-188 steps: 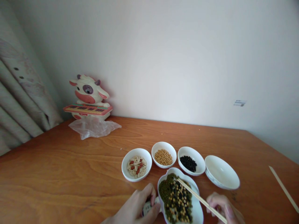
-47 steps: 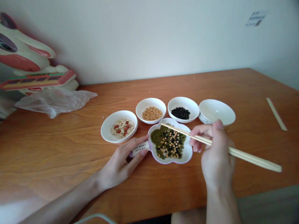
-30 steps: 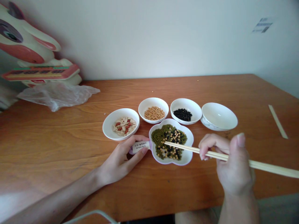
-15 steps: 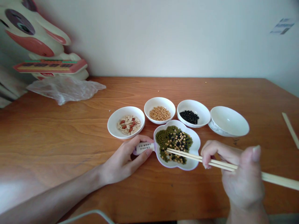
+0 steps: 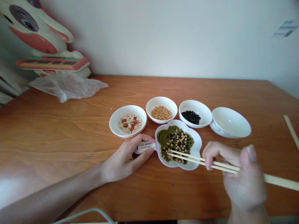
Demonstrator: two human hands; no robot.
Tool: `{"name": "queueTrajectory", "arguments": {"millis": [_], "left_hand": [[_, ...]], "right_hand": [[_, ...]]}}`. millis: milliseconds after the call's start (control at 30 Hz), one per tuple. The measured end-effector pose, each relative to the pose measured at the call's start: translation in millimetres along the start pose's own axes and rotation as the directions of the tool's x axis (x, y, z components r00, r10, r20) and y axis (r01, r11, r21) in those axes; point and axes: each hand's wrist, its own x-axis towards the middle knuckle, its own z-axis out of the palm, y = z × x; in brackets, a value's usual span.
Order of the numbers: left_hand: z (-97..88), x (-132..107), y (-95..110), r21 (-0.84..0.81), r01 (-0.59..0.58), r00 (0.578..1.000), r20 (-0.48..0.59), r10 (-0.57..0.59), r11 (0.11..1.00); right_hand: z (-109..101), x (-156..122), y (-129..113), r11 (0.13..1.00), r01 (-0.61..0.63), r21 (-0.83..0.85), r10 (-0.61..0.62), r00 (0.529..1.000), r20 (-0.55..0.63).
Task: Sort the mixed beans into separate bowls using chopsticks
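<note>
My left hand [image 5: 130,158] grips the labelled handle of a flower-shaped white dish [image 5: 198,146] with a lilac rim. Green mung beans [image 5: 163,137], black beans and yellow soybeans lie mixed inside it. In my right hand [image 5: 240,174] is a pair of chopsticks [image 5: 198,160], their tips slightly parted among the beans at the dish's left-front part. I cannot make out a bean held between the tips. Behind the dish stand white bowls: one of peanuts [image 5: 130,123], one of soybeans [image 5: 161,113], one of black beans [image 5: 191,117], and one bare bowl [image 5: 230,121] at the right.
A cow-shaped toy with a keyboard [image 5: 53,63] stands at the back left, a crumpled clear plastic bag [image 5: 70,87] before it. One pale stick [image 5: 291,130] lies at the right. A white cable [image 5: 93,210] curves along the front edge of the wooden table [image 5: 58,133].
The chopstick tips have spread apart a little within the dish. My left hand keeps its hold on the handle. The whole view has shifted slightly.
</note>
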Motion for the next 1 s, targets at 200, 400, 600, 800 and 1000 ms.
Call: {"name": "queueTrajectory", "arguments": {"millis": [200,400,600,800,1000], "left_hand": [[-0.1,-0.9,-2.3,-0.022,0.000,1.000,0.014,0.001,1.000],[-0.7,-1.9,-3.4,-0.018,0.003,1.000,0.025,-0.002,1.000],[-0.5,-1.8,-3.7,-0.034,0.013,0.999,0.042,-0.012,0.999],[-0.7,-1.8,-3.8,-0.037,0.012,0.999,0.043,-0.010,0.999],[0.3,-1.8,-6.0,-0.013,0.018,0.999,0.035,-0.018,1.000]], "right_hand": [[0.8,1.2,-0.3,1.000,-0.015,-0.028,0.016,0.999,0.052],[3.8,1.0,1.1,0.999,-0.013,-0.049,0.016,0.998,0.063],[6.2,1.6,2.5,0.999,-0.012,-0.050,0.016,0.996,0.082],[5.5,-0.8,8.0,0.998,0.018,-0.061,-0.012,0.995,0.096],[7.6,0.4,2.2,0.999,0.010,-0.031,-0.007,0.996,0.084]]}}
